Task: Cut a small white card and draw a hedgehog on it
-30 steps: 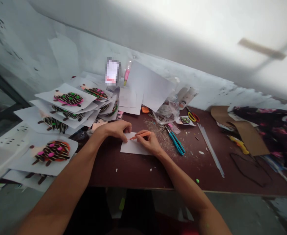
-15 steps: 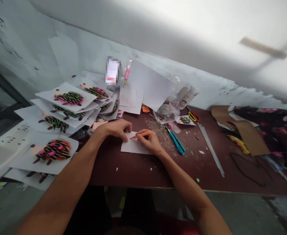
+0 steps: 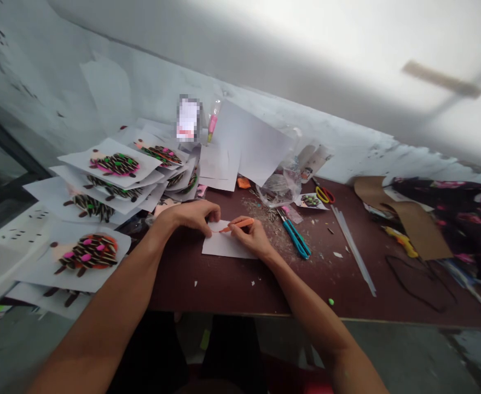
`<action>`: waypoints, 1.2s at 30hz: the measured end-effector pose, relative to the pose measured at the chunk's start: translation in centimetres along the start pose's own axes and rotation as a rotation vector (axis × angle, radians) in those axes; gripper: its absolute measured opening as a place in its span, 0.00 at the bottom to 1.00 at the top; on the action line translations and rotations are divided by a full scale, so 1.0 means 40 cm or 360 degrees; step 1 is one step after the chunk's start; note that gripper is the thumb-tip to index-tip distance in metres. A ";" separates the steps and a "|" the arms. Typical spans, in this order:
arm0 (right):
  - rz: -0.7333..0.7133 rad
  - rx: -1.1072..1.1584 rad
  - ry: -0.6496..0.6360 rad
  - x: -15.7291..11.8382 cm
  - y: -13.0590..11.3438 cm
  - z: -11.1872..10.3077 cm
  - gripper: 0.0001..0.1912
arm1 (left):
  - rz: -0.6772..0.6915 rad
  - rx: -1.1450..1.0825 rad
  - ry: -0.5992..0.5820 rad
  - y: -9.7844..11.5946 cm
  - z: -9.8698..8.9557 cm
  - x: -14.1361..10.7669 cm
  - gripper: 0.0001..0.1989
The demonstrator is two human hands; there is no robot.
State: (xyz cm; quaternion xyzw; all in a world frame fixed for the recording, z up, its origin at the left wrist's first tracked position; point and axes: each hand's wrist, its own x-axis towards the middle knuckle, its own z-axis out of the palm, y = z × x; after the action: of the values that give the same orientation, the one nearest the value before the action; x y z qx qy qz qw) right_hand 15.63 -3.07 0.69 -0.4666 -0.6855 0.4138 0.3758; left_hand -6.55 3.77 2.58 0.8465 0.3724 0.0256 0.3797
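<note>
A small white sheet of paper [image 3: 229, 249] lies on the dark red table in front of me. My left hand [image 3: 199, 214] holds its upper left part down, fingers curled and thumb on the sheet. An orange pen [image 3: 242, 223] is pinched in my right hand [image 3: 253, 238], its tip touching the paper. A thin orange curved line runs between the tip and my left thumb. Right of the paper lie blue-handled scissors [image 3: 295, 238]. A small card with a hedgehog picture [image 3: 312, 201] is behind them.
At left, hedgehog pictures on white sheets [image 3: 117, 164] are piled up. White sheets [image 3: 260, 142] lean on the wall beside a plastic bag [image 3: 281, 186]. Further right are yellow-red scissors [image 3: 325, 194], clear sticks [image 3: 354, 251], a yellow glue gun [image 3: 402, 241] and brown cardboard [image 3: 423, 230].
The pen tip has moved slightly to the right, and a curved orange line now shows on the paper. My left hand stays nearly in place.
</note>
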 end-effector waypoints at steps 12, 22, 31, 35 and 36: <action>0.0018 -0.0018 -0.0002 0.001 -0.001 -0.007 0.11 | -0.0003 0.0026 -0.0013 0.000 -0.001 0.001 0.20; 0.0025 -0.0035 0.0022 0.000 -0.001 -0.009 0.12 | -0.0016 0.0028 0.0043 -0.009 0.008 0.009 0.21; 0.0011 -0.0050 0.0039 0.005 0.007 -0.010 0.12 | -0.0025 0.0053 0.0048 -0.007 0.010 0.011 0.20; -0.0001 -0.0029 0.0057 0.006 0.009 -0.011 0.13 | -0.0026 0.0064 0.0051 -0.003 0.008 0.010 0.20; 0.0000 -0.0028 0.0061 0.006 0.010 -0.010 0.13 | -0.0023 0.0067 0.0053 -0.002 0.008 0.010 0.20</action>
State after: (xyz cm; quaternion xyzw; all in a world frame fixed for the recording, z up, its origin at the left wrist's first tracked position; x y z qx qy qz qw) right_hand 16.06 -2.65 0.53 -0.4776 -0.6818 0.3988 0.3848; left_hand -6.20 3.86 2.20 0.8511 0.3852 0.0292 0.3556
